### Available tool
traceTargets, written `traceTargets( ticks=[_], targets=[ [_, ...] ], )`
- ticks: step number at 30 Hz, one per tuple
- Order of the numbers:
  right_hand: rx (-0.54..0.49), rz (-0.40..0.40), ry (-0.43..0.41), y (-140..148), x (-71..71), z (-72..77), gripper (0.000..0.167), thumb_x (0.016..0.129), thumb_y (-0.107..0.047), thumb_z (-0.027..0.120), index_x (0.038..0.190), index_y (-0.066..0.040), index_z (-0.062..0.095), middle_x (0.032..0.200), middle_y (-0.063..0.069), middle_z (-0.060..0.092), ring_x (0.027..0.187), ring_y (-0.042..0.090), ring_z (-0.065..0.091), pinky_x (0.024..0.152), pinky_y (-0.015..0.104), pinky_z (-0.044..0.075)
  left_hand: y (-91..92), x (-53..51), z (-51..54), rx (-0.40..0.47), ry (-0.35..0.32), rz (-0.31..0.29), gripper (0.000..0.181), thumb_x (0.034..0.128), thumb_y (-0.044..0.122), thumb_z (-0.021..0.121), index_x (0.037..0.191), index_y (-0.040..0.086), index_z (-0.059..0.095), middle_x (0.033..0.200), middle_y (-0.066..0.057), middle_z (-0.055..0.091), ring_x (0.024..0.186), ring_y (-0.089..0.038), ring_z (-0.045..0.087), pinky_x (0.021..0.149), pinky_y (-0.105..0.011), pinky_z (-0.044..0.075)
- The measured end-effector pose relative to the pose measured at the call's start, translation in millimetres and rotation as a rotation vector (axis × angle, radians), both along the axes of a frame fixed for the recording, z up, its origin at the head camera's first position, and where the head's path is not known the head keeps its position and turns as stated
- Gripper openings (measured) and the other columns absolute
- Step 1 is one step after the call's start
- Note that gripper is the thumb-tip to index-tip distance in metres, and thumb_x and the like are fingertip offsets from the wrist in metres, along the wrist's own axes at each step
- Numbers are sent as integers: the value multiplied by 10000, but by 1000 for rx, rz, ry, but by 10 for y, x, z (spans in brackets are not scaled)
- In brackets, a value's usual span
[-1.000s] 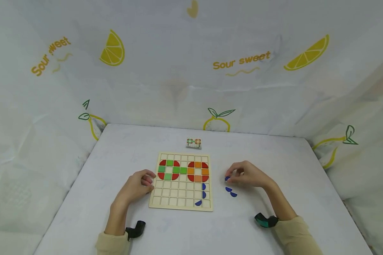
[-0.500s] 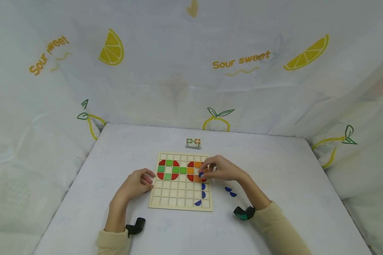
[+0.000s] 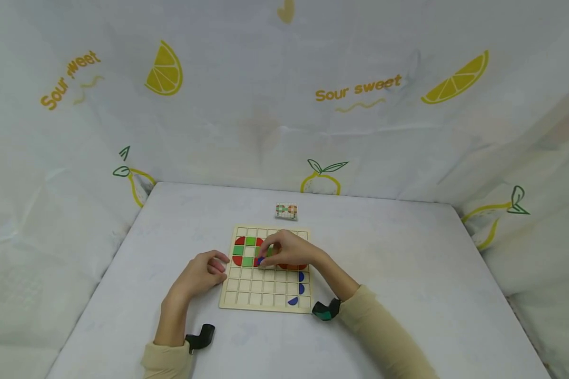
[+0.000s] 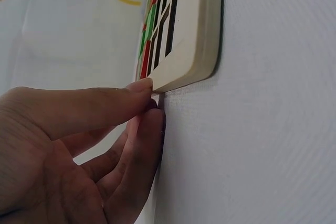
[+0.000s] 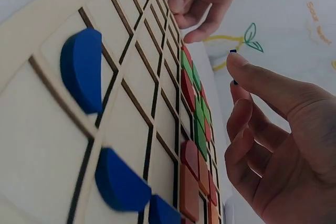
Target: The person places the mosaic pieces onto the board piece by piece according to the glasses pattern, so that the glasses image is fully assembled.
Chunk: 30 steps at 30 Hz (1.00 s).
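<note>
A wooden grid board [image 3: 261,301] lies on the table with red, green and orange pieces set in its upper rows. My right hand [image 3: 291,248] is above the board's middle and pinches a blue half-round piece [image 3: 261,261] between thumb and fingertips. In the right wrist view that piece shows only as a thin edge at the fingertips. My left hand [image 3: 203,273] rests at the board's left edge, fingers loosely bent. The left wrist view has its thumb tip touching the board's side [image 4: 178,72]. Several blue half-rounds, one of them tilted [image 3: 292,301], lie in the board's right-hand columns.
Behind the board stands a small pattern card [image 3: 286,211] with a coloured grid. The white table [image 3: 408,252] meets a hanging cloth [image 3: 246,105] printed with lemons at its far edge. My right forearm crosses the board's right side.
My right hand has carried the blue half-round leftward from the table at the right to over the board. Two other loose blue half-rounds are now hidden near the forearm. My left hand stays put.
</note>
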State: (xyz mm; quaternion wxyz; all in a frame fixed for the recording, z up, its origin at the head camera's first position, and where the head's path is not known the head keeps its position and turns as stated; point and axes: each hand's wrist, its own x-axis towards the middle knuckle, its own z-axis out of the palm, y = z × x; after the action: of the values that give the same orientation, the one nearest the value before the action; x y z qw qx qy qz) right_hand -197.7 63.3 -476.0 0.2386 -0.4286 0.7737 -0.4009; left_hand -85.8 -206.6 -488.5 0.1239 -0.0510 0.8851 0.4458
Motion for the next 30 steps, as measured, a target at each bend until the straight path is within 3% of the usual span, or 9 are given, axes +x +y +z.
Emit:
traceTargets(
  ticks=[7,13,23,30],
  targets=[
    [52,70,16,-372,48,-69,108,955,-158,846,1054,-119,828,928,22,757,659,35,531,648,168,444,-33,8,-2,11,8,-19,307,916,13,798,1212,40,721,966,-83,698,834,-167,633,739,-293,516],
    [125,60,100,-571,94,-95,94,954,-183,850,1043,-156,838,949,-30,778,681,14,530,669,161,435,-55,-3,-12,24,22,-36,309,911,7,798,1208,33,721,959,-80,706,829,-157,650,739,-291,530],
    [206,69,196,-663,137,-73,107,984,-124,792,1060,-163,856,1050,-35,807,862,37,619,766,161,485,-52,-6,-23,29,24,-37,302,907,-13,789,1199,31,726,945,-79,708,818,-158,651,741,-284,529],
    [206,103,203,-658,140,-75,187,991,-86,739,1117,-155,860,1074,-36,811,834,44,557,720,159,444,-45,2,-18,36,18,-33,304,908,-17,788,1202,25,723,950,-86,709,813,-155,652,727,-280,535]
  ],
)
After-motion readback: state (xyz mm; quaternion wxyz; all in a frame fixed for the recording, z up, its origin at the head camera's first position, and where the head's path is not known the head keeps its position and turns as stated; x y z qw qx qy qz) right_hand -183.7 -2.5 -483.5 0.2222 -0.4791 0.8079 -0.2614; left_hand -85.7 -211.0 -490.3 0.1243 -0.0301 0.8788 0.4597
